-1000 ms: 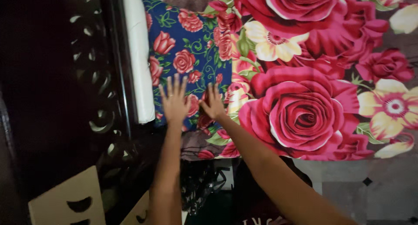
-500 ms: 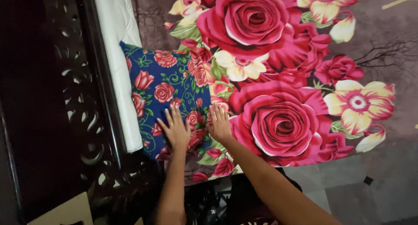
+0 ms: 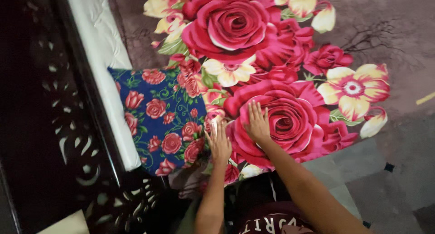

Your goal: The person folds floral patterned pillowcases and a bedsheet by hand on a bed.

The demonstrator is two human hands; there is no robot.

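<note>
Dark carved headboard (image 3: 54, 125); white mattress edge (image 3: 102, 57); blue rose-print pillow (image 3: 158, 118) beside it. Left hand (image 3: 219, 143), flat and spread, at the pillow's edge; right hand (image 3: 258, 123), flat, fingers apart, on the rose blanket (image 3: 290, 57). Risk: pressing palms may drag the blanket into fresh wrinkles.

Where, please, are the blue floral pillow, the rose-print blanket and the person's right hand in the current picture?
blue floral pillow (image 3: 158, 118), head view, the middle of its top face.
rose-print blanket (image 3: 231, 23), head view, the big red rose near the top.
right hand (image 3: 257, 125), head view, the back of the hand, lying flat on the blanket.
</note>
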